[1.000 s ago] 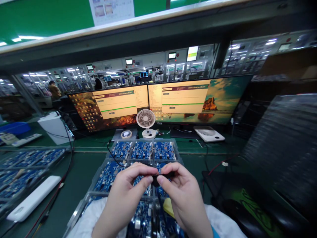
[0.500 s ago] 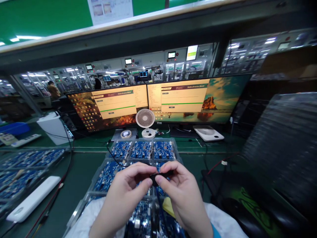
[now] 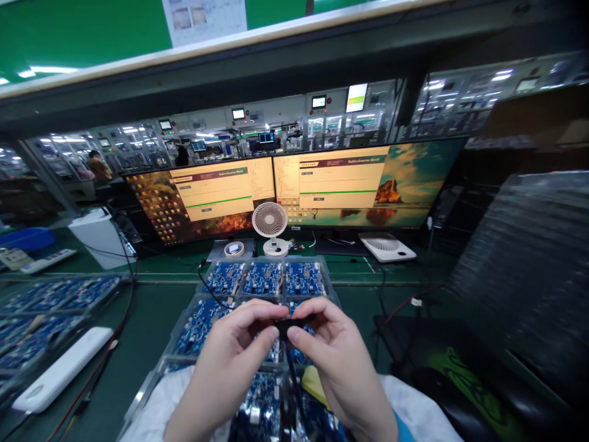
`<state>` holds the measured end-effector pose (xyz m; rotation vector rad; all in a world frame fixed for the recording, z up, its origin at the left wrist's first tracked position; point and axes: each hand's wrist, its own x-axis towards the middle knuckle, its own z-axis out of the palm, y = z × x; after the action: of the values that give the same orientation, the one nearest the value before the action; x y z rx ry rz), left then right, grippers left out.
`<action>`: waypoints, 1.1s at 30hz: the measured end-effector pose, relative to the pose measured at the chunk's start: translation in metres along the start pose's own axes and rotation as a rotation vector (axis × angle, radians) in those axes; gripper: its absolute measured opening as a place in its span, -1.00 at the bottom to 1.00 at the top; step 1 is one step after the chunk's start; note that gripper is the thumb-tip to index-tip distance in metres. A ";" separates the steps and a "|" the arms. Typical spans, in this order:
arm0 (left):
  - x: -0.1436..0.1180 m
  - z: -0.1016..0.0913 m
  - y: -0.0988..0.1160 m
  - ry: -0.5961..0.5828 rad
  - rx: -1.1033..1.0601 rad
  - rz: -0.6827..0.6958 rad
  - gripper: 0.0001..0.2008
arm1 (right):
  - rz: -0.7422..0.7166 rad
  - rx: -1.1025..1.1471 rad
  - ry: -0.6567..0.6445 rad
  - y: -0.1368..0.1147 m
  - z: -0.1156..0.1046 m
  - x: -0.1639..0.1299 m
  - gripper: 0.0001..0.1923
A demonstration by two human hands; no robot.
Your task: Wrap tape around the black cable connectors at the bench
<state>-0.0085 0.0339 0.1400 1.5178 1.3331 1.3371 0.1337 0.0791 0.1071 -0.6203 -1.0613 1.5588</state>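
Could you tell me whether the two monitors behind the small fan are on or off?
On. Both monitors show lit desktop pictures with an open window each, behind the small fan.

Two hands — left hand (image 3: 230, 362) and right hand (image 3: 340, 362) — meet over a tray of circuit boards (image 3: 264, 279), pinching a small connector (image 3: 289, 324) between them; behind the tray stands a desk fan (image 3: 270, 226), with two monitors (image 3: 294, 187) side by side beyond.

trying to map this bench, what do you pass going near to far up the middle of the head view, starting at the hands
left hand and right hand pinching a small black part → tray of blue circuit boards → white desk fan → two monitors → machine line behind
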 end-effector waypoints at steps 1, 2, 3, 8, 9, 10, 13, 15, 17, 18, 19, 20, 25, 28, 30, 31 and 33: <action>0.000 0.000 0.000 0.007 0.013 0.000 -0.79 | -0.003 -0.020 -0.006 0.000 -0.001 0.000 -0.82; 0.001 0.000 0.000 0.008 0.024 0.001 -0.80 | -0.011 -0.043 -0.010 0.001 -0.002 0.001 -0.83; 0.001 0.000 0.000 0.003 0.034 0.000 -0.80 | -0.022 -0.067 -0.011 0.001 -0.003 0.001 -0.84; 0.001 -0.001 0.000 -0.014 0.061 -0.008 -0.78 | -0.023 -0.049 -0.028 0.005 -0.005 0.001 -0.77; 0.001 -0.001 0.000 -0.014 0.062 -0.009 -0.78 | -0.013 -0.036 -0.031 0.006 -0.005 0.001 -0.76; 0.001 -0.001 0.000 -0.015 0.062 -0.006 -0.77 | -0.007 -0.030 -0.030 0.006 -0.005 0.001 -0.75; 0.001 -0.001 0.001 -0.023 0.060 0.000 -0.76 | 0.004 -0.033 -0.015 0.006 -0.005 0.001 -0.74; 0.001 -0.001 0.000 -0.032 0.051 0.005 -0.75 | 0.010 -0.019 -0.013 0.005 -0.005 0.002 -0.73; 0.001 -0.001 0.000 -0.044 0.040 0.014 -0.74 | 0.014 0.003 -0.017 0.005 -0.005 0.002 -0.73; 0.000 -0.001 -0.001 -0.051 0.034 0.020 -0.73 | 0.017 0.014 -0.017 0.005 -0.005 0.002 -0.72; 0.000 -0.001 -0.002 -0.061 0.026 0.027 -0.72 | 0.021 0.026 -0.015 0.005 -0.005 0.002 -0.72; 0.000 -0.001 -0.002 -0.073 0.015 0.035 -0.71 | 0.025 0.039 -0.013 0.004 -0.004 0.001 -0.72; -0.001 -0.005 -0.001 -0.102 -0.046 0.053 -0.70 | 0.062 0.099 -0.021 0.000 -0.002 -0.001 -0.70; 0.001 -0.007 0.001 -0.075 -0.073 0.039 -0.76 | 0.105 0.123 -0.024 -0.004 0.001 -0.003 -0.68; 0.002 -0.009 0.002 -0.052 -0.082 0.033 -0.79 | 0.140 0.152 -0.035 -0.005 0.002 -0.004 -0.65; 0.002 -0.010 0.002 -0.049 -0.083 0.036 -0.80 | 0.160 0.170 -0.045 -0.006 0.003 -0.005 -0.64; 0.003 -0.010 0.001 -0.052 -0.089 0.052 -0.81 | 0.203 0.206 -0.070 -0.007 0.003 -0.006 -0.62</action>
<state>-0.0183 0.0353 0.1440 1.5256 1.1943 1.3614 0.1355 0.0727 0.1136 -0.5481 -0.8956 1.8511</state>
